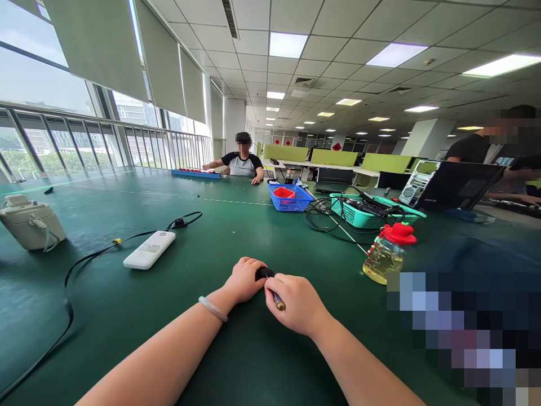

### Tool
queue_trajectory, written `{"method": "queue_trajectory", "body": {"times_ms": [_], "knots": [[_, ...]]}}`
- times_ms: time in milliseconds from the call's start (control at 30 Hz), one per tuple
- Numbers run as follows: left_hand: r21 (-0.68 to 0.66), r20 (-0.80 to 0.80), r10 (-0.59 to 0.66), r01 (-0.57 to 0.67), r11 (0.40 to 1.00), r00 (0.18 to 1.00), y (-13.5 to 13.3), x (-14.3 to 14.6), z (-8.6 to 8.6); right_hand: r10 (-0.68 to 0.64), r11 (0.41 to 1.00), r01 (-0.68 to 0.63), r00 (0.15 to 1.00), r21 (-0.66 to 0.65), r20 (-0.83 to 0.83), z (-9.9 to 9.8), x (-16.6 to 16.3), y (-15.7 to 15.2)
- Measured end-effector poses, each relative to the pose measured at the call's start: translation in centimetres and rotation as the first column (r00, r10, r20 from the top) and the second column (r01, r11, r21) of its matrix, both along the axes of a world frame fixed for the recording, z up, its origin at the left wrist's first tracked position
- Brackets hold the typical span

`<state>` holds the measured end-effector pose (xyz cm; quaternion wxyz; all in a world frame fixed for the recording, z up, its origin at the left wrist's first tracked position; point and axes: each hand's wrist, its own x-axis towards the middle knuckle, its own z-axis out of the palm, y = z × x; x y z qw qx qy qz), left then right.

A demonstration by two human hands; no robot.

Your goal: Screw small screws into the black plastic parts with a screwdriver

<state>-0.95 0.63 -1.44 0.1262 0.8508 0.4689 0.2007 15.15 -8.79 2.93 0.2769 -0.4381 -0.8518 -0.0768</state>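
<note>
Near the front middle of the green table point(236, 242), my left hand point(244, 279) is closed on a small black object point(265, 273), whose kind I cannot make out. A pale bangle point(213, 309) circles the left wrist. Right beside it, my right hand point(298, 303) grips a slim pen-like tool point(279, 303). Its brass-coloured rear end sticks out below the fingers, toward me. The front of the tool is at the black object, but the fingers hide its tip.
A white power bank point(150, 250) and a black cable point(84, 257) lie to the left, a beige bag point(31, 223) beyond. On the right stand a red-lidded bottle point(386, 254), a blue basket point(291, 202) and a green basket point(359, 215) with cables. A person point(243, 163) sits opposite.
</note>
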Motion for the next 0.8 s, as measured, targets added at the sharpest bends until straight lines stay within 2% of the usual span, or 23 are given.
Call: {"method": "queue_trajectory", "body": {"times_ms": [333, 800], "knots": [[0.006, 0.012, 0.008, -0.008, 1.0, 1.0, -0.05, 0.07, 0.06, 0.017, 1.0, -0.016, 0.999, -0.016, 0.051, -0.26, -0.54, -0.21], [0.005, 0.009, 0.002, -0.002, 1.0, 1.0, 0.12, -0.01, -0.21, -0.025, 1.0, 0.025, 1.0, 0.008, -0.007, -0.21, -0.07, 0.06]]}}
